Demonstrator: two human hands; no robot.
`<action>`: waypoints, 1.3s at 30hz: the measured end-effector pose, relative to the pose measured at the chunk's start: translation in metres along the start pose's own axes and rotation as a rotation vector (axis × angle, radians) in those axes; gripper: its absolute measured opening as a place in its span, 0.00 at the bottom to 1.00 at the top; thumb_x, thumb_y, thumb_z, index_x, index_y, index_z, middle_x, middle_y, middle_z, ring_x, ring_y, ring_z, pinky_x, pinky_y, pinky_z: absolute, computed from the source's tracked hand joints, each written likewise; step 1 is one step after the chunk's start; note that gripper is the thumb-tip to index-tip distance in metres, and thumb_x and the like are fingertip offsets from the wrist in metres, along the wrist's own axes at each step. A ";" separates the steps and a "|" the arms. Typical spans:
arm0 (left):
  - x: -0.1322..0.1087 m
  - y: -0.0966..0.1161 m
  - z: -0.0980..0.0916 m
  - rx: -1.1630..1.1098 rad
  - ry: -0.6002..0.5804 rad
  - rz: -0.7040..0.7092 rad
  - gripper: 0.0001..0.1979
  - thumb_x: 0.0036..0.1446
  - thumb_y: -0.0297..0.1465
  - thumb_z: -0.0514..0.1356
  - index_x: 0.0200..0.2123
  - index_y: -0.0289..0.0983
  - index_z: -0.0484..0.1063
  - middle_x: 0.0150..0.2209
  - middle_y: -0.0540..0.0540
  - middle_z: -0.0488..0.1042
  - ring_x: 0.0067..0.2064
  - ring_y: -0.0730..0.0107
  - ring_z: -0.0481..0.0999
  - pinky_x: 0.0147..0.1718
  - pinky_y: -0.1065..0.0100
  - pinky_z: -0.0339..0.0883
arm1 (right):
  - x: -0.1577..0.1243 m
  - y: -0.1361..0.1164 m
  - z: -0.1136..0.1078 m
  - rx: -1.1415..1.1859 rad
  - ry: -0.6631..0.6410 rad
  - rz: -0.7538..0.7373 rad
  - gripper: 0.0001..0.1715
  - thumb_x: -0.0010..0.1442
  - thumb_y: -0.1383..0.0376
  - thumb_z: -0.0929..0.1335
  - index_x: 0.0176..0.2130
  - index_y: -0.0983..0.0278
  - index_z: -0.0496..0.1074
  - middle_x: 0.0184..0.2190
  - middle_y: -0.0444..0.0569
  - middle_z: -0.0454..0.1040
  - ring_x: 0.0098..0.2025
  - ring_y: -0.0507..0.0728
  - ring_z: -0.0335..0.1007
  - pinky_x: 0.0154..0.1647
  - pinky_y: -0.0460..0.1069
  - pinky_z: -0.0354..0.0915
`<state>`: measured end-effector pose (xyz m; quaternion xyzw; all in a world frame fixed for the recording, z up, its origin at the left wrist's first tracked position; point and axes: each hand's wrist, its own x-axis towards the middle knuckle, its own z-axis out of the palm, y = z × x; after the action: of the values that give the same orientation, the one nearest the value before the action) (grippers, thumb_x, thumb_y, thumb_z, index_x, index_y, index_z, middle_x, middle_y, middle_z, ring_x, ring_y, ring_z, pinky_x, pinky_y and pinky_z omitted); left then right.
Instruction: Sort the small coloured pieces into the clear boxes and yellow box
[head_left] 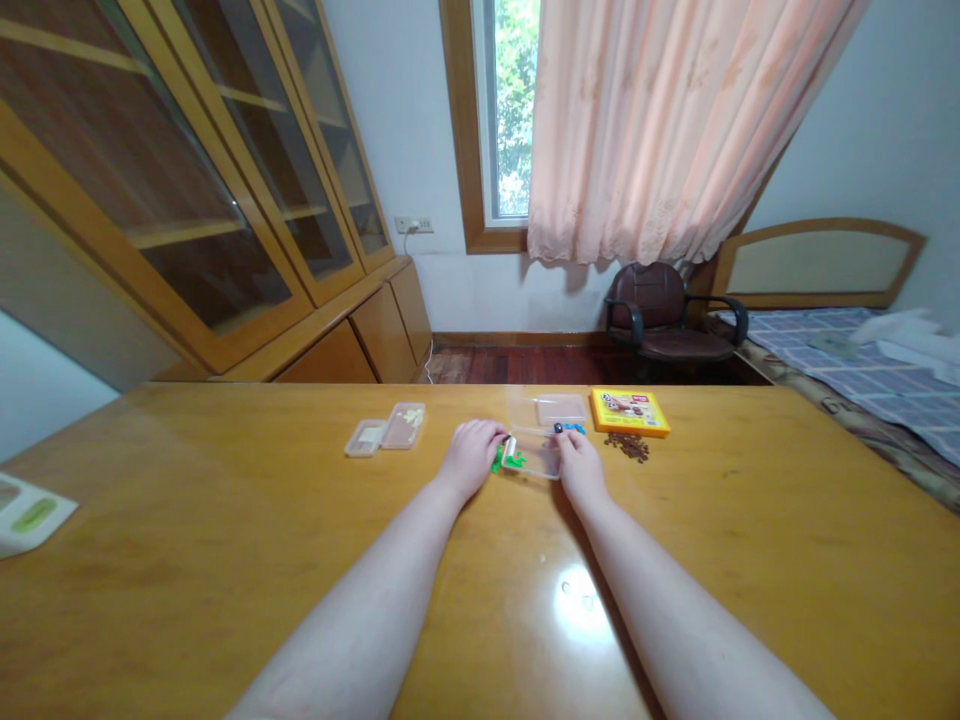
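A clear plastic box (536,461) with its lid raised lies on the table between my hands. My right hand (580,464) pinches the box's right edge, with a small dark spot at the fingertips. At the box's left end is my left hand (472,456), its fingers curled over beside a small white piece (511,447); what they hold, if anything, is hidden. Small green pieces (514,461) show in the box's left end, and more lie by my left fingertips. Several blue pieces (574,428) lie just beyond my right hand.
A yellow box (630,413) stands at the table's far right, brown pieces (628,446) heaped before it. Behind the clear box is a pinkish plastic case (562,408). To the left lies an open case (396,440) with pale pieces. A white object (34,515) sits at the left edge.
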<state>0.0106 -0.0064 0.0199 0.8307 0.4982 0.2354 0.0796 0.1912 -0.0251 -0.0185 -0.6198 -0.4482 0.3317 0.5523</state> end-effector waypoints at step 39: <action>0.002 -0.035 0.013 0.189 -0.046 -0.249 0.09 0.55 0.27 0.53 0.36 0.41 0.72 0.40 0.48 0.73 0.43 0.66 0.67 0.43 0.66 0.58 | 0.003 0.005 0.000 0.079 0.007 0.042 0.22 0.50 0.48 0.62 0.26 0.64 0.70 0.25 0.47 0.72 0.27 0.55 0.63 0.28 0.47 0.56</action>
<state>-0.0104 0.0139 -0.0034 0.7714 0.6153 0.1568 0.0411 0.1930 -0.0223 -0.0236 -0.6079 -0.4196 0.3586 0.5708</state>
